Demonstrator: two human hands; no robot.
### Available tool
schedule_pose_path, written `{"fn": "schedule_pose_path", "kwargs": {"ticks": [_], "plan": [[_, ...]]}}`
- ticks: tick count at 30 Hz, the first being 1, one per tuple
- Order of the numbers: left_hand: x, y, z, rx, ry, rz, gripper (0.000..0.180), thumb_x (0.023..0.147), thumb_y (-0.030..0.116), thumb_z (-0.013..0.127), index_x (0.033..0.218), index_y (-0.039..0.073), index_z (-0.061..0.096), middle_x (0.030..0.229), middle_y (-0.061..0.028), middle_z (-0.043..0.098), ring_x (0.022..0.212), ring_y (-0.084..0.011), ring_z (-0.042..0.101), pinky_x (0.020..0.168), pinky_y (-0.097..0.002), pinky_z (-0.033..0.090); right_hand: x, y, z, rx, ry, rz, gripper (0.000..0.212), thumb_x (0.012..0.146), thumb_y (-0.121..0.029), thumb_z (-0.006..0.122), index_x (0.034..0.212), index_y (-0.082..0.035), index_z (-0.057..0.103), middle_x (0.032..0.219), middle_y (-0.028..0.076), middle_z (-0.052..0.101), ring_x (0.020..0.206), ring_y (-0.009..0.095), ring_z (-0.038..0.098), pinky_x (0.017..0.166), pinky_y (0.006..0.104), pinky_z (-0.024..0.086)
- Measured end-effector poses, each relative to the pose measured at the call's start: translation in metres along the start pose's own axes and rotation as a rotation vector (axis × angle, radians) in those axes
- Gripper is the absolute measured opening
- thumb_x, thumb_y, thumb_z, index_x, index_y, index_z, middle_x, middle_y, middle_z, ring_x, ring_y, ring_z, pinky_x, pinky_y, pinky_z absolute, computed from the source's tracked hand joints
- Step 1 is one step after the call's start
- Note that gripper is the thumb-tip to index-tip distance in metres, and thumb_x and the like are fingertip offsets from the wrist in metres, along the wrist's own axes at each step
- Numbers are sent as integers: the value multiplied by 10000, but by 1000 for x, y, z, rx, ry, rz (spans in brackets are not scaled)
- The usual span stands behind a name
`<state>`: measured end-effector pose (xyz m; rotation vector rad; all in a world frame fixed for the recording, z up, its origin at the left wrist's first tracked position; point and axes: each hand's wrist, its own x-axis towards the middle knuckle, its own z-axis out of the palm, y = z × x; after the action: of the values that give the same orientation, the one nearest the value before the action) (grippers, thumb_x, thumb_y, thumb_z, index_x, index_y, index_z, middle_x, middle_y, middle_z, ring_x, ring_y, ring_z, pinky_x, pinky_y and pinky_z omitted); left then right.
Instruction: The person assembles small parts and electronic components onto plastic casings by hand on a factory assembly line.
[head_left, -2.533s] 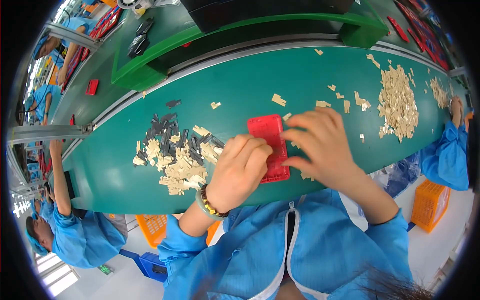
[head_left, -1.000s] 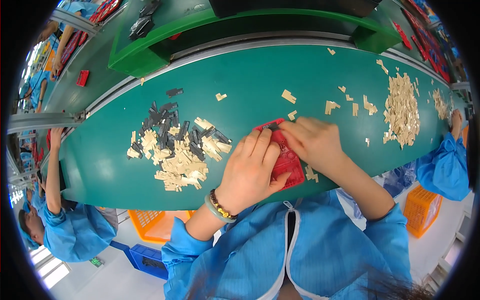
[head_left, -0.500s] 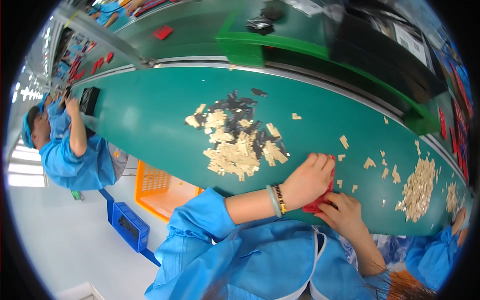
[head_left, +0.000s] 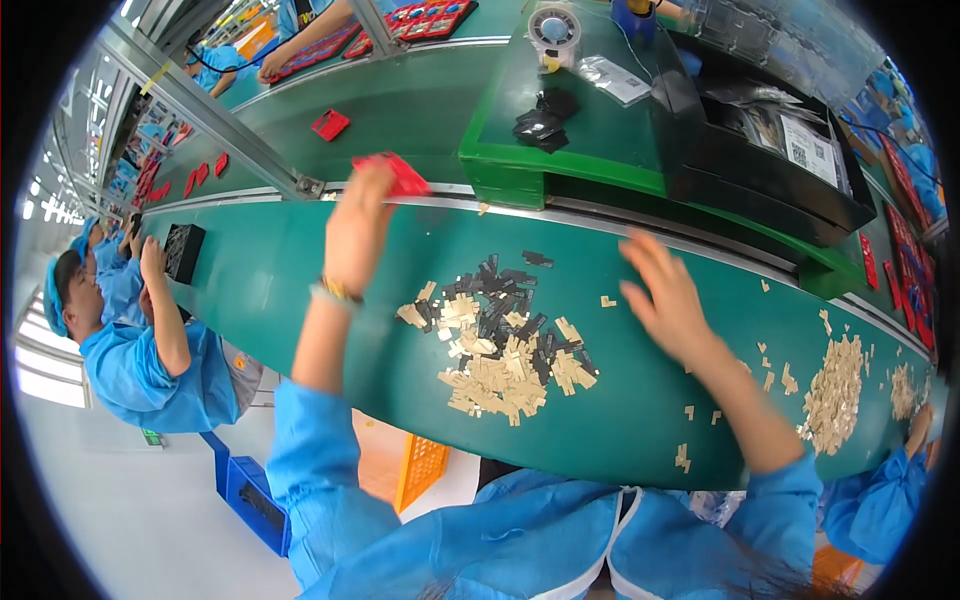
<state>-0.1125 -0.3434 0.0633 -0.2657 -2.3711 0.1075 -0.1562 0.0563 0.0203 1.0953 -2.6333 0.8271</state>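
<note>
Stretched far forward on the left, my left hand (head_left: 357, 235) grips a flat red piece (head_left: 405, 178) over the metal rail at the bench's far edge. Motion blurs the piece somewhat. My right hand (head_left: 665, 295) is over the green bench top (head_left: 620, 390), fingers apart and with nothing in it. Between the two hands lies a heap of small beige L-shaped parts (head_left: 500, 380), mixed with black parts (head_left: 495, 295) toward its far side. A single beige part (head_left: 608, 301) lies close to my right hand.
Beyond the rail runs a belt with red pieces (head_left: 330, 124). A green-edged shelf (head_left: 560, 170) carries a black box (head_left: 780, 215). Another beige heap (head_left: 835, 390) lies at right. Co-workers (head_left: 140, 330) sit left and right. An orange crate (head_left: 422, 470) stands below the bench.
My hands have parted: the left has carried the red piece forward and left from the near edge. My right hand has let go of it and reached forward, opening. The view has tilted up.
</note>
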Motion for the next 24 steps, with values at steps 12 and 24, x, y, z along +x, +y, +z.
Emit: {"fn": "schedule_pose_path", "kwargs": {"ticks": [12, 24], "plan": [[-68, 40, -38, -521, -776, -335, 354, 653, 91, 801, 931, 62, 585, 995, -95, 527, 1009, -306, 532, 819, -392, 476, 171, 48, 89, -123, -329, 158, 314, 959, -252, 474, 1189, -61, 569, 1089, 216, 625, 1024, 393, 588, 867, 473, 467], [-95, 41, -13, -784, -284, -491, 108, 854, 26, 598, 962, 19, 593, 895, -130, 567, 832, -308, 584, 733, -368, 485, 164, 82, 81, -288, -122, -58, 246, 947, -184, 501, 1091, -27, 625, 993, 220, 656, 932, 414, 617, 818, 469, 483]]}}
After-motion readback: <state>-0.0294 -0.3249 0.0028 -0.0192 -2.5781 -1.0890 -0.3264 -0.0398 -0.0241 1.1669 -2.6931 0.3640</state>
